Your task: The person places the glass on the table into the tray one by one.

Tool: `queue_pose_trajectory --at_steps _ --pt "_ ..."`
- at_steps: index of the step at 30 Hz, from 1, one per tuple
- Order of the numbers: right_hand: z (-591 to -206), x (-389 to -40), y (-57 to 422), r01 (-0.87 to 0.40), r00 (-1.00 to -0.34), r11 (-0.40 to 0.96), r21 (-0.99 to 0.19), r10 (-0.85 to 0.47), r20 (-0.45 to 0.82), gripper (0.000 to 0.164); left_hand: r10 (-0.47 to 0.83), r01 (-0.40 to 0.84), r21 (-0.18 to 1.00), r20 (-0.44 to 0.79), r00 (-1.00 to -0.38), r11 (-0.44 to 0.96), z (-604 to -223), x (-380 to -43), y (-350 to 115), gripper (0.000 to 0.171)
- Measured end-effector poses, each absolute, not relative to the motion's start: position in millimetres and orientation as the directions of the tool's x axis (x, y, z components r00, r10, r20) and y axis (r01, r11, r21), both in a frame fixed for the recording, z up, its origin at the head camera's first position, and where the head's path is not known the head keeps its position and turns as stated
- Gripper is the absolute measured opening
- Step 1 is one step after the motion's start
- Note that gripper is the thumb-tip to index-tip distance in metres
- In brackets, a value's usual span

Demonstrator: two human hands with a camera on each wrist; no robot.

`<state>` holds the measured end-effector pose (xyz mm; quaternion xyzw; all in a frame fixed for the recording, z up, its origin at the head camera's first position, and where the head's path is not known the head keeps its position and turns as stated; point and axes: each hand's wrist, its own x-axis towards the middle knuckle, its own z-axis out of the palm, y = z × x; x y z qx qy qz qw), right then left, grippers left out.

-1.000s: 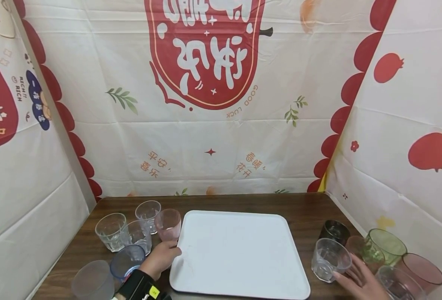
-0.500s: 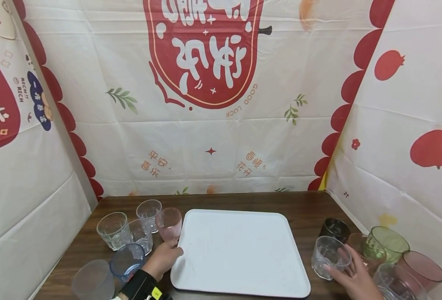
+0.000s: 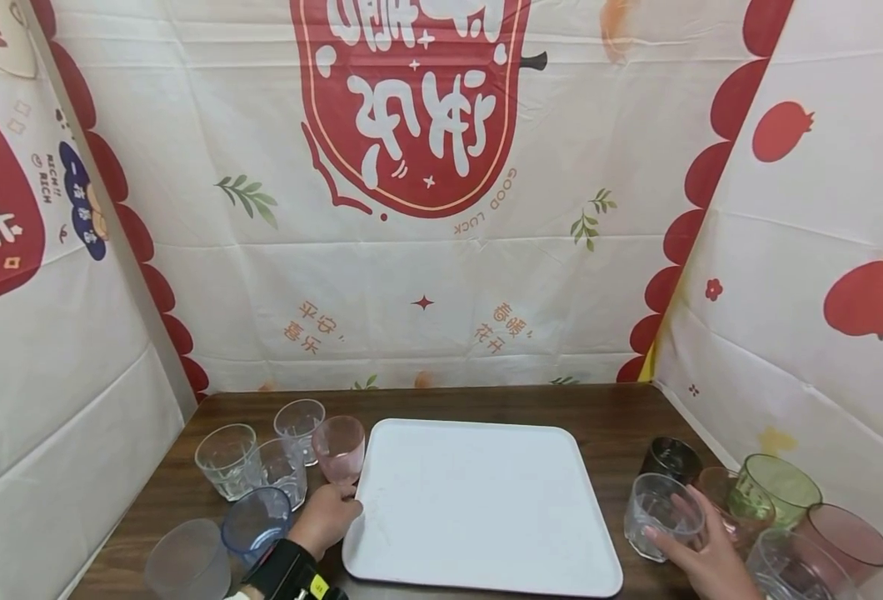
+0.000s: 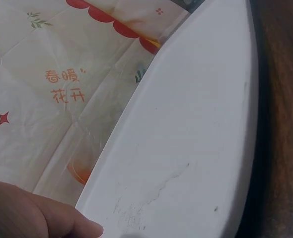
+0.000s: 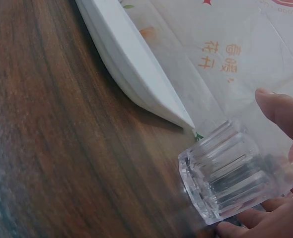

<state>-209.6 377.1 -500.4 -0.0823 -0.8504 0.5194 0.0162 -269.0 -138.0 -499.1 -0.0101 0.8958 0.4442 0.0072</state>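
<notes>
The right grip [image 3: 711, 552] has come further round the clear glass [image 3: 646, 510], which stands between thumb and fingers, apart rather than clamped, seemingly well placed for holding, while the left grip [image 3: 326, 521] pinches the white tray [image 3: 479, 504] beside it.

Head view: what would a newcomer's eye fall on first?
Probably the big red emblem on the back cloth, top centre. Next, the white tray mid-table, the left hand at its left edge. Then the cups on both sides, the right hand at a clear cup.
</notes>
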Motion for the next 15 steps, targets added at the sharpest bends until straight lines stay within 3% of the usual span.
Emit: queue_pose_trajectory --at_steps 7,15 --pt "-506 -211 375 0.101 -0.981 0.503 -0.858 0.193 -0.002 0.106 -0.052 -0.066 0.777 -0.043 -0.998 0.626 -503 -278 -139 0.028" --pt "-512 -210 374 0.052 -0.974 0.505 -0.862 0.218 0.069 0.102 -0.039 -0.02 0.759 0.006 -0.999 0.65 -507 -280 -143 0.023"
